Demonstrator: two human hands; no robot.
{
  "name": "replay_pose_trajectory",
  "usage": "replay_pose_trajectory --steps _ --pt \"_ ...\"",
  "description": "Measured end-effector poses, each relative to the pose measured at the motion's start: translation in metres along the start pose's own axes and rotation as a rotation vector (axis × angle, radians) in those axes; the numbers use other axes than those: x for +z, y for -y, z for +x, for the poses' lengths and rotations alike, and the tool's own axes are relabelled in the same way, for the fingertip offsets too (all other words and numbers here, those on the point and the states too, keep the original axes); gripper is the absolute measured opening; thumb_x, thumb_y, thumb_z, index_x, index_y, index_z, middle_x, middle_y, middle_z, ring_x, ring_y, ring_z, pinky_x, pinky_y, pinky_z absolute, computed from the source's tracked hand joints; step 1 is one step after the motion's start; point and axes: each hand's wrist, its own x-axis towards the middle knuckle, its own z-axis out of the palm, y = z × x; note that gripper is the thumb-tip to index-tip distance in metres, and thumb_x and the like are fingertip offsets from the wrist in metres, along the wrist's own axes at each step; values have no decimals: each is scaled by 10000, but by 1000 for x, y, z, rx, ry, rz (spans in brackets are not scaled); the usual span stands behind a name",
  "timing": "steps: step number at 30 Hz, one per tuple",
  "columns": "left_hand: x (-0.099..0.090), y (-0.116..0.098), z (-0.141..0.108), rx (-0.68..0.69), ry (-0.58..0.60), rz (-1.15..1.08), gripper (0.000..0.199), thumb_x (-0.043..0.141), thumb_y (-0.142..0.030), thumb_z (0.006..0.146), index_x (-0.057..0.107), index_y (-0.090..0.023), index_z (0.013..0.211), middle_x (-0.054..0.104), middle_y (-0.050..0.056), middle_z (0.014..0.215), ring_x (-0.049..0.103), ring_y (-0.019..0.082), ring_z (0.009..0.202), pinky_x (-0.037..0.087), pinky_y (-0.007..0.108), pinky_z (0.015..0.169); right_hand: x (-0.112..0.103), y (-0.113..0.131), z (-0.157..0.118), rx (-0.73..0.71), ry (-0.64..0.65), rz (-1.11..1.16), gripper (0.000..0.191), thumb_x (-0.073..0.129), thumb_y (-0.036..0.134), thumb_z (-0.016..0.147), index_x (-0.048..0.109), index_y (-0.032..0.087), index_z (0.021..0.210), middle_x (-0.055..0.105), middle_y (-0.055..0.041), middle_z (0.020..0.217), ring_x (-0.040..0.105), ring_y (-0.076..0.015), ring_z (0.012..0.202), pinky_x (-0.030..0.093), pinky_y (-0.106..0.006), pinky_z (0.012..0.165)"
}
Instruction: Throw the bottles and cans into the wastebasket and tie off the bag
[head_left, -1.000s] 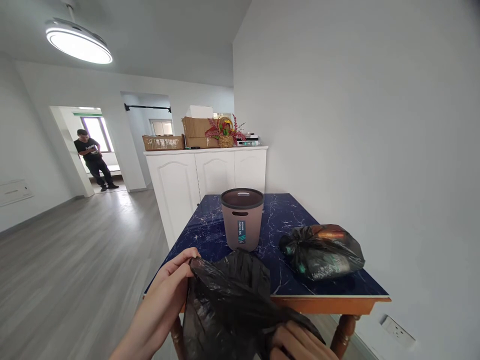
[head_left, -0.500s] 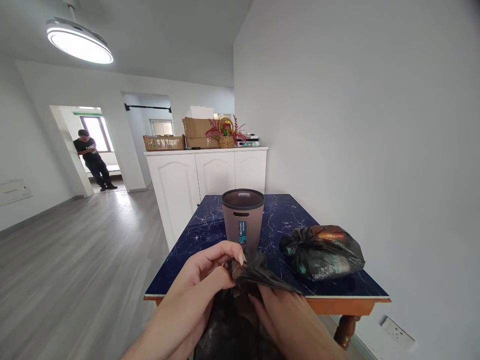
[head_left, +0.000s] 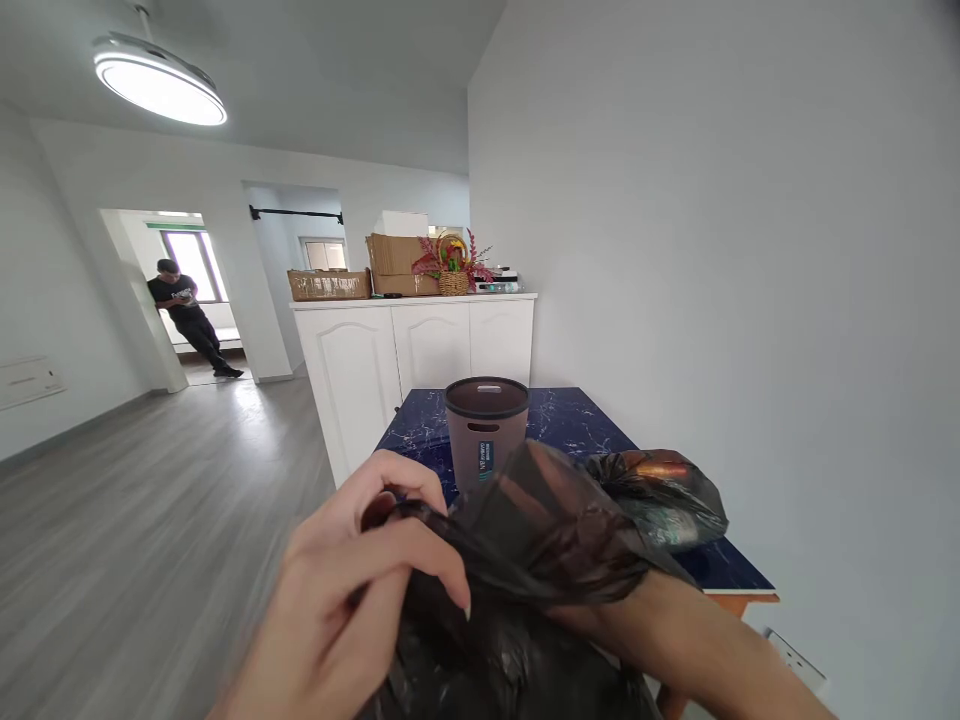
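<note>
My left hand (head_left: 360,570) is closed on the gathered rim of a black plastic garbage bag (head_left: 517,650), its thumb and fingers pinching the film. Inside the bag's mouth is my right hand (head_left: 559,515), showing dimly through the thin plastic with its fingers stretched out; the bag's edge lies across the wrist. Behind the hands a brownish trash can (head_left: 489,435) with a dark rim and cut-out handles stands upright on the table. To its right lies a filled, tied black garbage bag (head_left: 679,505), partly covered by the bag around my right hand.
The dark blue marbled table (head_left: 589,425) stands against the wall. Beyond it, a white cabinet (head_left: 431,345) carries cardboard boxes (head_left: 403,265) and a flower basket (head_left: 452,283). A person (head_left: 184,310) leans in a doorway at the left. A wall socket (head_left: 796,655) is low at the right.
My right hand has moved up and right inside the bag, lifting and spreading the film. My left hand has shifted left with the rim. The person in the doorway has moved their legs.
</note>
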Motion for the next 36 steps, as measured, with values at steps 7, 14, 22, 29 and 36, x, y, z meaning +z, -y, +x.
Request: replay_pose_trajectory --steps 7,14,22,29,36 --pt "-3 2 17 334 -54 507 253 576 -210 945 696 -241 1166 648 94 1140 630 228 879 531 341 712 -48 27 46 -134 17 -255 702 437 615 1053 181 446 1683 275 100 1731 228 -290 1615 227 -515 1329" --pt "6 29 48 -69 -77 638 523 574 -543 997 527 -211 1398 525 153 1331 628 153 634 517 315 530 -59 11 65 72 73 -419 563 599 611 979 563 443 1515 696 33 1426 584 -377 1397 550 -498 1094" --pt "37 100 70 -329 292 292 445 494 -573 1009 694 -180 1068 765 105 966 733 300 848 498 352 703 -66 -25 101 183 193 -287 489 509 484 1003 653 344 1448 705 -36 1417 588 -348 1394 506 -493 1138" --pt "35 111 76 -284 63 249 369 416 -412 1044 630 -213 819 662 3 697 588 195 628 338 288 593 -66 -48 105 229 216 -142 615 686 527 879 648 330 1460 618 -57 1528 524 -407 1436 426 -533 1193" --pt "43 100 88 -349 13 -48 356 447 -422 1042 655 -204 852 668 -23 788 598 176 753 431 242 677 -60 -31 94 133 399 -518 560 376 510 1072 552 262 1541 694 -99 1428 679 -363 1272 587 -475 1016"
